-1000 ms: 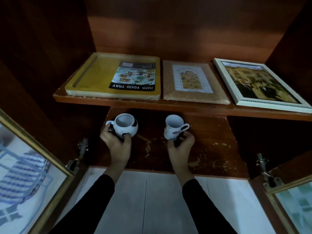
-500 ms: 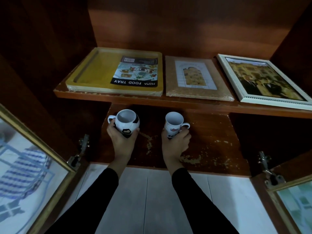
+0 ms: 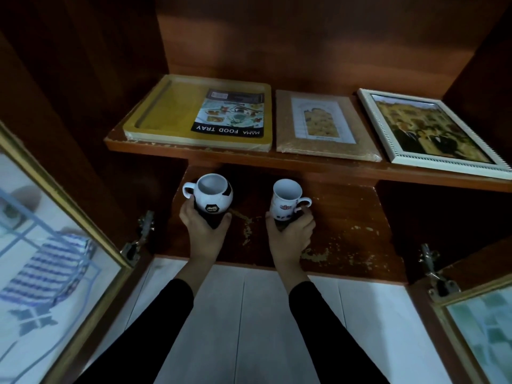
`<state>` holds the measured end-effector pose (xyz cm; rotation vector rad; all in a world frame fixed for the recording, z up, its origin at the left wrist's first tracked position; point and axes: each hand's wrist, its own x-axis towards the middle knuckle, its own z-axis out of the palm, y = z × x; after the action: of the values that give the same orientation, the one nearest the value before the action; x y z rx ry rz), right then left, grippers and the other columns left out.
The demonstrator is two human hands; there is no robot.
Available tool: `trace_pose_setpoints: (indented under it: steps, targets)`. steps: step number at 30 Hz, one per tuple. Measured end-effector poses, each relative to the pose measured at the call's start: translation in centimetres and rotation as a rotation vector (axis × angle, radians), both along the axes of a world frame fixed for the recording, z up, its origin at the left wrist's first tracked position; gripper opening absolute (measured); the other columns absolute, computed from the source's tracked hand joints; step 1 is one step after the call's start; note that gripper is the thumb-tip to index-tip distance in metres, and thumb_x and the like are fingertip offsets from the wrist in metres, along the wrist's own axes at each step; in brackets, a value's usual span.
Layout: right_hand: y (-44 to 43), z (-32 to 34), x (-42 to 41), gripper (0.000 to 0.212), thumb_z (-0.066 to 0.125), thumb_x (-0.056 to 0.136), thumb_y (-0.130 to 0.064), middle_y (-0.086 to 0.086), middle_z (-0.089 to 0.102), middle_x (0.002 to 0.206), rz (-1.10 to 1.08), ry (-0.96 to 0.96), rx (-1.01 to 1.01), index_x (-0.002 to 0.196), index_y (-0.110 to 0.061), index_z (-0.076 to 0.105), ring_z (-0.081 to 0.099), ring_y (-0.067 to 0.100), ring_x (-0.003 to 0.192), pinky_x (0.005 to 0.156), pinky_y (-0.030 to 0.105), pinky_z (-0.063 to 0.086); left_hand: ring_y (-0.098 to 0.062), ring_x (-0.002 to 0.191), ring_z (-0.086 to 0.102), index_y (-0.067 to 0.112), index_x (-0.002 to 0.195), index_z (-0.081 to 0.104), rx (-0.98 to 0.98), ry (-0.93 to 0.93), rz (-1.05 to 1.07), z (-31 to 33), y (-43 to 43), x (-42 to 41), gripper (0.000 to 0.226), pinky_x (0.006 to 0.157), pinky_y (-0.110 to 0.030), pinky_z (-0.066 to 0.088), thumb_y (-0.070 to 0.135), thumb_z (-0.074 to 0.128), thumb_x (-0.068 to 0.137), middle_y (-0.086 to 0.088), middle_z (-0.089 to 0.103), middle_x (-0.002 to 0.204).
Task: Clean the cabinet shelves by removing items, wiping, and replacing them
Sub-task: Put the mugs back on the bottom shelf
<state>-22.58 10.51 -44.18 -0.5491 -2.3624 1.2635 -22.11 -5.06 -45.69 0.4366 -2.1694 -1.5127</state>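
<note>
We are gripping a round football mug (image 3: 213,196) in our left hand (image 3: 203,231), fingers curled round its lower body. Our right hand (image 3: 291,234) is wrapping a slim white mug (image 3: 286,202), handle turned outward. Both mugs are sitting over the scuffed lower shelf (image 3: 346,231). Beyond the hands, the upper shelf (image 3: 304,164) is carrying a yellow tray (image 3: 171,115) and two picture frames (image 3: 327,126).

The lower shelf (image 3: 346,217) is varnished wood, finish flaked (pale rough patches). The round mug (image 3: 213,195) and tall mug (image 3: 286,202) are glossy glazed ceramic. The door hinge (image 3: 433,273) is bare metal. The food tray (image 3: 166,115) has glossy film wrap.
</note>
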Motion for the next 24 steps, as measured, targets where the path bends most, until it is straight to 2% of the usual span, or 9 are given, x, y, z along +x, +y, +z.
trace_pose_setpoints:
  steps: [2,5,7,9,11,13,16,19,24]
  targets:
    - [0.3,0.1,1.2,0.081,0.080,0.075,-0.040,0.017,0.045,0.131,0.048,-0.011,0.025,0.136,-0.005,0.039,0.046,0.037,0.121,0.097,0.054,0.042,-0.010,0.133,0.028,0.006,0.147,0.030,0.000,-0.067,-0.033,0.3,0.2,1.5,0.079,0.110,-0.023,0.025,0.016,0.076,0.084,-0.012,0.018,0.152]
    - [0.8,-0.1,3.4,0.071,0.075,0.081,-0.039,0.016,0.047,0.131,0.153,-0.018,0.101,0.135,-0.006,0.043,0.046,0.036,0.122,0.101,0.054,0.040,-0.021,0.138,0.031,0.009,0.142,0.042,-0.086,-0.143,-0.088,0.4,0.3,3.8,0.058,0.107,-0.025,0.027,0.020,0.067,0.092,-0.011,0.021,0.153]
    - [0.9,-0.2,5.0,0.066,0.069,0.085,-0.040,0.017,0.049,0.132,0.232,-0.031,0.128,0.135,-0.005,0.044,0.045,0.036,0.125,0.103,0.055,0.039,-0.029,0.138,0.034,0.011,0.135,0.051,-0.174,-0.128,-0.124,0.3,0.1,5.6,0.048,0.111,-0.034,0.032,0.027,0.065,0.092,-0.011,0.026,0.151]
    - [0.7,-0.3,6.8,0.066,0.057,0.087,-0.047,0.019,0.051,0.131,0.286,-0.056,0.143,0.134,-0.003,0.046,0.044,0.040,0.126,0.103,0.056,0.038,-0.030,0.136,0.038,0.013,0.129,0.058,-0.286,-0.121,-0.148,0.0,-0.1,7.3,0.047,0.111,-0.048,0.036,0.037,0.060,0.088,-0.011,0.032,0.149]
    - [0.4,-0.9,8.4,0.067,0.046,0.087,-0.052,0.020,0.054,0.130,0.322,-0.063,0.229,0.133,-0.004,0.049,0.046,0.042,0.125,0.102,0.057,0.039,-0.030,0.136,0.040,0.017,0.126,0.060,-0.386,-0.149,-0.172,0.1,-0.2,8.9,0.047,0.109,-0.055,0.036,0.043,0.055,0.086,-0.009,0.040,0.146]
    - [0.1,-1.0,10.1,0.067,0.042,0.088,-0.053,0.016,0.054,0.134,0.368,-0.100,0.337,0.137,-0.008,0.048,0.042,0.042,0.130,0.108,0.056,0.035,-0.029,0.133,0.045,0.020,0.126,0.060,-0.480,-0.184,-0.224,0.5,-0.4,10.5,0.050,0.108,-0.055,0.035,0.048,0.049,0.086,-0.005,0.049,0.141]
    - [-0.7,-0.1,13.4,0.067,0.051,0.092,-0.047,0.013,0.043,0.146,0.452,-0.231,0.451,0.146,-0.011,0.035,0.027,0.038,0.142,0.115,0.052,0.024,-0.026,0.123,0.054,0.020,0.125,0.061,-0.613,-0.248,-0.305,0.9,-1.4,13.5,0.054,0.106,-0.052,0.038,0.052,0.039,0.086,-0.003,0.058,0.132]
    - [-2.0,0.7,17.2,0.066,0.048,0.096,-0.047,0.011,0.034,0.152,0.473,-0.304,0.540,0.149,-0.012,0.029,0.020,0.033,0.146,0.118,0.050,0.020,-0.023,0.117,0.058,0.024,0.127,0.058,-0.682,-0.291,-0.379,0.9,-2.5,16.8,0.044,0.104,-0.046,0.043,0.049,0.044,0.094,0.000,0.059,0.131]
    - [-3.9,1.5,25.0,0.059,0.048,0.096,-0.045,0.012,0.039,0.149,0.471,-0.357,0.565,0.144,-0.012,0.037,0.024,0.035,0.145,0.118,0.051,0.021,-0.022,0.113,0.061,0.021,0.129,0.060,-0.745,-0.314,-0.524,2.0,-4.3,23.1,0.044,0.099,-0.037,0.046,0.045,0.045,0.096,0.000,0.062,0.131]
